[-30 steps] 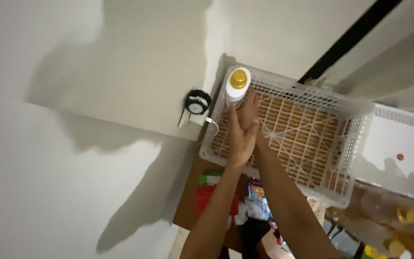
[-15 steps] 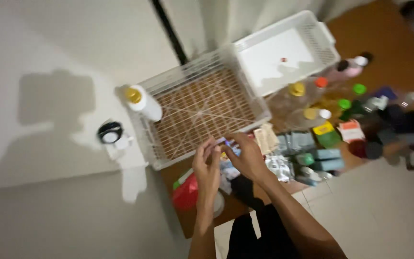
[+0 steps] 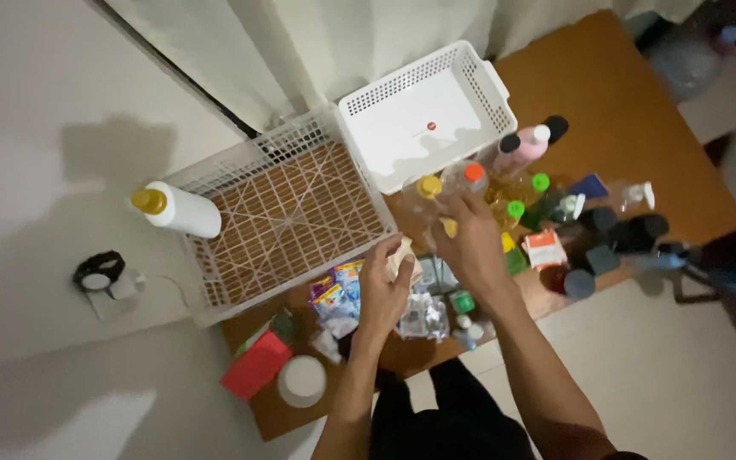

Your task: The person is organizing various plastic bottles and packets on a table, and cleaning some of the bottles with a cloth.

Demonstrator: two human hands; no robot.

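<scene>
Wooden table [image 3: 606, 94]: white bottle [image 3: 179, 209] lies sideways, yellow cap pointing left

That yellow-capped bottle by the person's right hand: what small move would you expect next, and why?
Probably closing the right hand around the yellow-capped bottle and lifting it. The fingers lie right at it among the crowded bottles, while the white lattice basket beside it holds only a white bottle.
</scene>
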